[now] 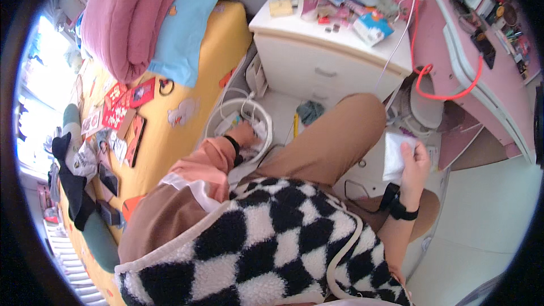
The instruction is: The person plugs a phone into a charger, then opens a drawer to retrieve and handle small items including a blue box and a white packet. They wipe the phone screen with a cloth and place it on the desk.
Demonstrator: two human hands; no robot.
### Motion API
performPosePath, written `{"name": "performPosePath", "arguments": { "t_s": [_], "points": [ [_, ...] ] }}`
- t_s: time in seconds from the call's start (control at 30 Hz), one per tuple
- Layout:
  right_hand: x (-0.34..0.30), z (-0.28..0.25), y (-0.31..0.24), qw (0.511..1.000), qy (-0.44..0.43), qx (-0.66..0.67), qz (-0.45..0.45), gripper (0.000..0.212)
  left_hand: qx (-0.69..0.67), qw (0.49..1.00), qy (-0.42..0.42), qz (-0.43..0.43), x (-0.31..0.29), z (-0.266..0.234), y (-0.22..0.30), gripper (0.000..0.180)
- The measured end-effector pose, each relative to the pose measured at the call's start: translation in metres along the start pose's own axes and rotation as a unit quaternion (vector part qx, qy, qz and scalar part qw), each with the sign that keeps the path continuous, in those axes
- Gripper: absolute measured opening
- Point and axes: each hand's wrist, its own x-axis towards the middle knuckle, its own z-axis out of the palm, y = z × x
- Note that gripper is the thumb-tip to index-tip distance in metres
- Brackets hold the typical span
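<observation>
White packet point(393, 161), 1, pinched in right grip point(415, 164), left grip point(244, 134) in 1 white bin point(270, 135), finger closure unclear.

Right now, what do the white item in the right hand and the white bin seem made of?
White item: paper or thin plastic, perhaps; its pale, smooth face leaves this open. Bin: probably plastic, smooth, judging by its even rim.

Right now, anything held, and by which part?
Right hand: white packet, by its right edge. Left hand, in the bin: can't tell.
</observation>
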Motion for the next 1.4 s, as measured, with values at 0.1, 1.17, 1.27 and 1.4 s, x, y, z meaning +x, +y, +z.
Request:
{"name": "performPosePath", "arguments": {
  "t_s": [0.1, 1.17, 1.27, 1.4],
  "points": [
    [0.0, -0.002, 0.001, 1.0, -0.012, -0.011, -0.015, 0.015, -0.166, 0.973, 0.129, 0.099, -0.023, -0.031, -0.008, 0.045],
    [-0.004, 0.002, 0.002, 0.999, -0.018, -0.027, -0.014, 0.019, 0.064, 0.968, 0.212, 0.118, 0.006, -0.117, -0.013, 0.02],
    [-0.005, 0.002, 0.001, 0.999, -0.012, -0.03, -0.005, 0.02, 0.022, 0.95, 0.282, 0.129, -0.024, -0.122, -0.007, 0.021],
    [-0.006, 0.003, 0.0, 1.0, -0.007, -0.009, 0.013, 0.018, -0.224, 0.951, 0.212, 0.024, -0.055, -0.097, -0.009, 0.026]
  ]
}}
